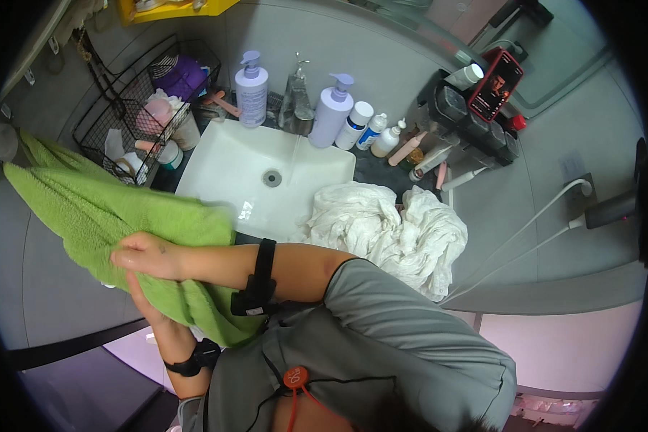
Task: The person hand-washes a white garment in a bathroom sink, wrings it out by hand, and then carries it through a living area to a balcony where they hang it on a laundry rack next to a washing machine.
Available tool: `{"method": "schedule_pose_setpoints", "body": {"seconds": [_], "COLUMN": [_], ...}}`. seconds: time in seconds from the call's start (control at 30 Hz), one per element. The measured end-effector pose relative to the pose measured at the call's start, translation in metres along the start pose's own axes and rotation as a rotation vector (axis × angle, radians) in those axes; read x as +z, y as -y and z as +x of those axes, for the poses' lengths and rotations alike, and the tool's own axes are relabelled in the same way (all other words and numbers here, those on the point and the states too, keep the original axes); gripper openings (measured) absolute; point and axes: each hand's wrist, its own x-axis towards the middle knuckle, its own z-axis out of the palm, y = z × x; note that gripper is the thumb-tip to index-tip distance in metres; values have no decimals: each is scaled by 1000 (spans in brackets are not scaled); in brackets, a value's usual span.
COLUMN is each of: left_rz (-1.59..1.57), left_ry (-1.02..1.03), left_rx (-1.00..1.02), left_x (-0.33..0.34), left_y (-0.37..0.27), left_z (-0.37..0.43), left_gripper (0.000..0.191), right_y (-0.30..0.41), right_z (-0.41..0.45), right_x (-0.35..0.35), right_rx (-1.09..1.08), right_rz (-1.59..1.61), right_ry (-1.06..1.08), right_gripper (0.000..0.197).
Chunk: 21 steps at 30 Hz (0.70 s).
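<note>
A green terry towel [156,208] stretches from the wall at the left across to my chest. My right hand [147,255] has its fingers curled into the cloth. Just below it, my left hand [143,294] is in contact with the towel; folds and my right hand hide most of its fingers, so its grip is unclear. Both forearms wear black straps. Before me is a white washbasin [227,162] with a drain [271,178] in its floor. A crumpled white cloth [383,227] lies over the basin's front right corner and the counter.
Behind the basin stand a faucet [297,102], lilac pump bottles [252,92] and smaller bottles [355,127]. A black wire basket [124,110] with toiletries is at the left. A phone [495,85] leans on a black organizer [467,116]. White cables [510,245] hang at the right.
</note>
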Motion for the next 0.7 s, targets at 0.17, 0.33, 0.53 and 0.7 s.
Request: {"method": "schedule_pose_setpoints", "body": {"seconds": [0.17, 0.33, 0.53, 0.7], "left_rz": [135, 351, 656, 560], "left_ry": [74, -16, -93, -134], "left_rx": [153, 393, 453, 388], "left_x": [72, 108, 72, 69], "left_y": [10, -4, -2, 1], "left_z": [15, 23, 33, 24], "left_gripper": [45, 44, 51, 55], "right_y": [33, 139, 328, 377], "right_z": [-39, -117, -276, -340], "right_x": [-22, -98, -248, -312], "right_rx": [25, -405, -681, -136], "right_rz": [-163, -849, -1932, -2267], "right_ry": [-171, -77, -1241, -1676], "right_gripper": [57, 64, 41, 57]}}
